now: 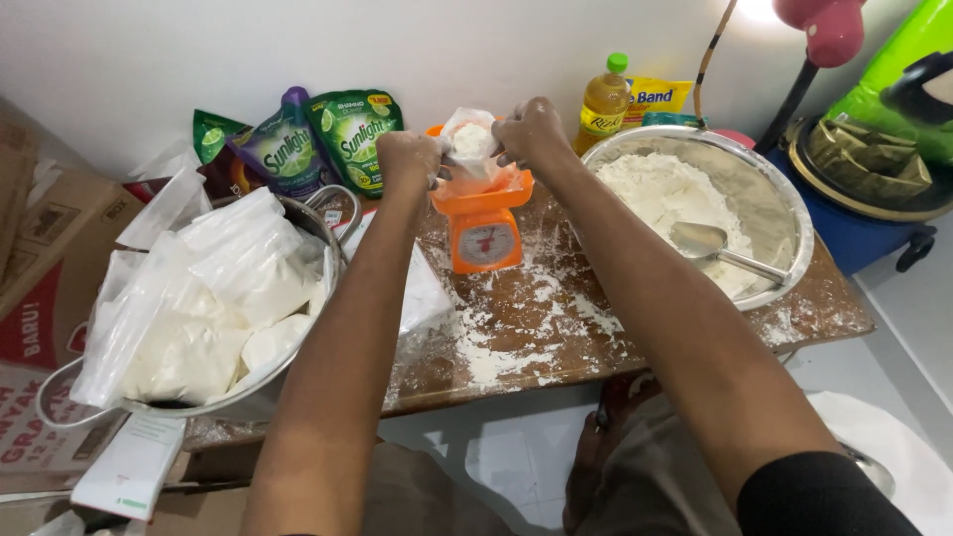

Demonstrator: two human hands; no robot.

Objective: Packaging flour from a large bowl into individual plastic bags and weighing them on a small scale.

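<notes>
Left hand (409,159) and right hand (529,131) both closed in pinch grip on rim of small clear plastic bag of white flour (471,149), mouth held open. Bag sits on small orange kitchen scale (483,226) near far edge of flour-dusted wooden tabletop (556,318). Large metal bowl of flour (764,199) with metal spoon (710,243) at right edge. Metal basin of filled flour bags (213,298) at left edge.

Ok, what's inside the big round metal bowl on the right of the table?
The big round metal bowl holds a heap of white flour and a metal scoop lying against it. The bowl's bottom under the flour is covered.
</notes>
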